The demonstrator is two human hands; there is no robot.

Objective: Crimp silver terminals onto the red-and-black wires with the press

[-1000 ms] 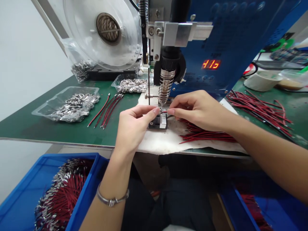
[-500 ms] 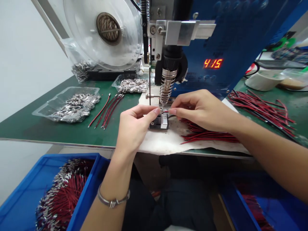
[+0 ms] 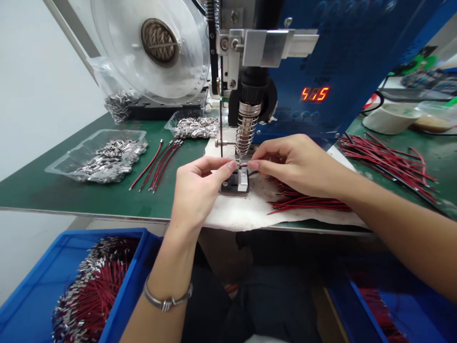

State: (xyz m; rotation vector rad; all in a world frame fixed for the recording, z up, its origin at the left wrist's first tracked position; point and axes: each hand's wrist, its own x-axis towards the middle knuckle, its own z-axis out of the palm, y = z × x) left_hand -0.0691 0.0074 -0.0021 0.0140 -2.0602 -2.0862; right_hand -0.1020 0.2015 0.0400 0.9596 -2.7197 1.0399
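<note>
Under the spring-wrapped tip of a soldering machine [image 3: 247,126], both my hands meet at a small metal fixture [image 3: 243,181]. My left hand [image 3: 198,188] pinches thumb and forefinger together at the fixture's left side; whatever it holds is mostly hidden by the fingertips. From the right, my right hand [image 3: 298,164] grips a thin red-and-black wire [image 3: 244,165], whose end lies at the fixture just below the tip. Below my right hand a bundle of red-and-black wires [image 3: 307,204] rests on a white sheet [image 3: 228,214].
Clear trays of small metal connectors [image 3: 112,159] [image 3: 196,127] stand left, beside several finished-looking wires [image 3: 166,164]. A large reel [image 3: 121,47] is behind. More wires [image 3: 389,164] lie right. Blue bins [image 3: 21,286] [image 3: 364,305] with wires sit below the table edge.
Both hands stay at the fixture, holding nearly the same pose. The whole view has shifted very slightly.
</note>
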